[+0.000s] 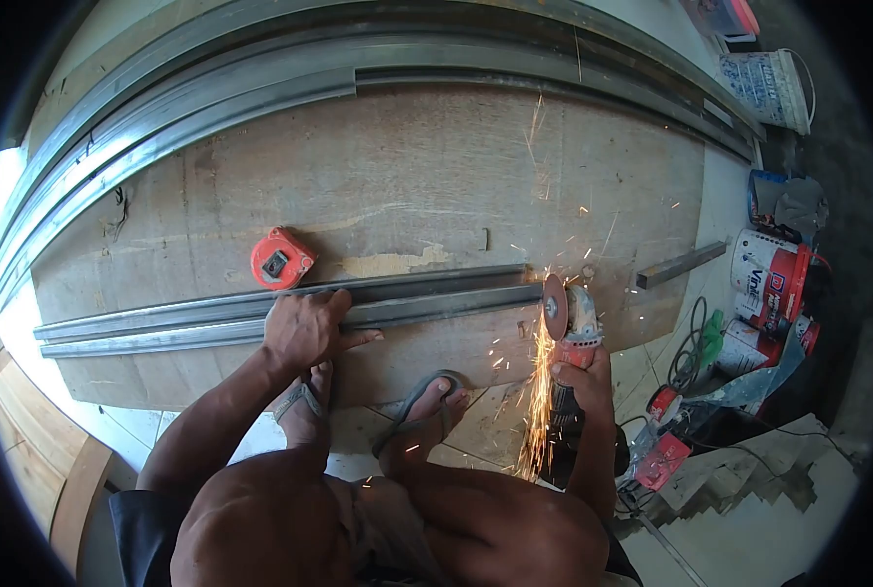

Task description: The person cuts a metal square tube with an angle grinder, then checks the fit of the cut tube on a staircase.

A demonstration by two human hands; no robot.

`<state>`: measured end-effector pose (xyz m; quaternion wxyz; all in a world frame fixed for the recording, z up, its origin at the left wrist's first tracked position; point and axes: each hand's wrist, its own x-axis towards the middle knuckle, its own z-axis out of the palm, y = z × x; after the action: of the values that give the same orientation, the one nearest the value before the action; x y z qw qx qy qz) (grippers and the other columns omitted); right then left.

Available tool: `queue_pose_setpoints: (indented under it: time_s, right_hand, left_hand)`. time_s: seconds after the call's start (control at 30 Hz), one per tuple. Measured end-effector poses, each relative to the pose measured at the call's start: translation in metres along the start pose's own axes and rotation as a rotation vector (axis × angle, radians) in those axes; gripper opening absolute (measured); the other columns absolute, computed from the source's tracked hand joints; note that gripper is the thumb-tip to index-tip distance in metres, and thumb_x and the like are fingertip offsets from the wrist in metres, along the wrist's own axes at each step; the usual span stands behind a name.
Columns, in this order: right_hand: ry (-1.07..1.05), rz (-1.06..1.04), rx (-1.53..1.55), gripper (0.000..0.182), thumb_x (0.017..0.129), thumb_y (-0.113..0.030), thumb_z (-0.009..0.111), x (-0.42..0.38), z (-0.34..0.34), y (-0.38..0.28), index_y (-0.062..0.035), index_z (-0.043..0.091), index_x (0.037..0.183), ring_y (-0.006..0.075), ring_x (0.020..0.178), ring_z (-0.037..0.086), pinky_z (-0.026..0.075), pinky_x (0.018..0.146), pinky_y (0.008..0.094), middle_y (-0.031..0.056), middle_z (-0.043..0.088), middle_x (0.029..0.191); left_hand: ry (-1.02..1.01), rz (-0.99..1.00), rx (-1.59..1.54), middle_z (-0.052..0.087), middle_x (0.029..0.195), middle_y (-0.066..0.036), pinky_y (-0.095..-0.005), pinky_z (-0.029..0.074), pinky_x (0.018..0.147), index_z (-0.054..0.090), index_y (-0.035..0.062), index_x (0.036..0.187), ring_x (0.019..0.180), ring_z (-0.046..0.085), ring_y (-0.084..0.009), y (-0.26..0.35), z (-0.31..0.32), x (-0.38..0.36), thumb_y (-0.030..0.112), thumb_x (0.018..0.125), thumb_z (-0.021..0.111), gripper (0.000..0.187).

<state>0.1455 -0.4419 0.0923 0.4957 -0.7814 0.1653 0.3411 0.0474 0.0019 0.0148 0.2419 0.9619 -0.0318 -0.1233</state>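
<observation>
Two grey metal profiles [436, 305] lie side by side across a wooden board [407, 176]. My left hand [304, 328] presses on them from above, its fingers over the metal and its thumb stretched to the right. My right hand [585, 380] grips an angle grinder [580, 328], whose reddish disc [555, 306] is at the right end of the nearer profile. Orange sparks stream down from the disc and some scatter upward. Just beyond my left hand sits a red tape measure [282, 259].
Long metal profiles [358, 59] run along the board's far side. A short metal piece [681, 264] lies right of the grinder. Paint buckets [764, 279], a white bucket [764, 88], cables and a red box [662, 462] stand at the right. My sandalled feet are at the near edge.
</observation>
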Motion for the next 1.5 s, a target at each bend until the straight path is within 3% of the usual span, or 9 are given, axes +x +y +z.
queue_pose_setpoints:
  time_s: [0.33,0.43,0.5,0.6,0.87,1.13,1.3,1.5]
  right_hand:
    - [0.077,0.005,0.016,0.057,0.067,-0.009,0.083,-0.001,0.006,-0.005,0.0010,0.060,0.119,0.0158,0.093,0.066,0.054,0.085,0.0327,0.0065,0.068,0.106]
    - [0.055,0.009,-0.008,0.055,0.067,-0.008,0.082,0.002,0.002,-0.006,0.0008,0.061,0.117,0.0156,0.092,0.067,0.055,0.084,0.0325,0.0062,0.068,0.104]
    - [0.027,0.011,-0.018,0.053,0.067,-0.008,0.082,0.002,0.004,-0.011,0.0006,0.062,0.115,0.0154,0.091,0.067,0.055,0.083,0.0324,0.0059,0.069,0.102]
    - [0.067,0.005,-0.023,0.050,0.068,-0.008,0.082,0.002,0.008,-0.017,0.0000,0.062,0.113,0.0149,0.088,0.067,0.055,0.082,0.0316,0.0050,0.068,0.099]
    - [0.034,-0.057,-0.107,0.062,0.068,-0.006,0.081,0.000,0.007,-0.025,0.0016,0.056,0.125,0.0145,0.095,0.065,0.053,0.087,0.0316,0.0069,0.066,0.110]
    - [0.120,-0.067,-0.233,0.064,0.069,-0.008,0.082,-0.019,0.010,-0.022,0.0004,0.056,0.126,0.0190,0.102,0.065,0.050,0.093,0.0343,0.0092,0.067,0.112]
    - [0.241,-0.109,-0.260,0.064,0.069,-0.011,0.084,-0.030,0.009,-0.002,0.0004,0.056,0.126,0.0218,0.103,0.065,0.050,0.094,0.0356,0.0125,0.067,0.113]
    - [0.205,-0.096,-0.255,0.067,0.070,-0.015,0.084,-0.026,0.021,-0.003,0.0007,0.055,0.129,0.0243,0.104,0.067,0.051,0.094,0.0371,0.0152,0.068,0.116]
  left_hand:
    - [-0.043,0.000,-0.012,0.063,0.060,-0.012,-0.0409,0.050,0.048,0.057,0.0092,0.080,0.053,0.066,-0.0310,-0.001,-0.005,0.002,0.077,0.083,0.063,0.068]
    - [-0.211,-0.067,0.019,0.063,0.061,-0.012,-0.0419,0.051,0.050,0.058,0.0091,0.081,0.054,0.066,-0.0318,0.002,-0.010,0.003,0.075,0.083,0.063,0.066]
    - [-0.075,-0.015,-0.052,0.063,0.062,-0.012,-0.0431,0.051,0.051,0.058,0.0091,0.082,0.055,0.066,-0.0326,-0.002,-0.003,0.000,0.073,0.085,0.063,0.065]
    - [-0.052,-0.004,-0.057,0.063,0.063,-0.012,-0.0436,0.051,0.052,0.059,0.0090,0.082,0.056,0.067,-0.0327,-0.002,-0.004,0.001,0.072,0.085,0.063,0.064]
    - [-0.094,-0.023,-0.051,0.065,0.065,-0.012,-0.0425,0.052,0.054,0.059,0.0092,0.083,0.059,0.068,-0.0323,-0.002,-0.004,0.002,0.073,0.085,0.063,0.063]
    - [-0.080,0.005,-0.026,0.064,0.063,-0.011,-0.0414,0.052,0.053,0.059,0.0098,0.082,0.058,0.068,-0.0305,0.000,-0.009,0.004,0.074,0.084,0.063,0.064]
    - [-0.011,0.030,-0.014,0.064,0.064,-0.010,-0.0394,0.050,0.050,0.057,0.0102,0.075,0.055,0.066,-0.0280,0.001,-0.004,0.003,0.073,0.080,0.070,0.064]
    - [0.003,0.026,-0.030,0.056,0.056,-0.008,-0.0406,0.049,0.050,0.059,0.0075,0.074,0.051,0.061,-0.0294,0.004,-0.002,0.005,0.066,0.074,0.080,0.062]
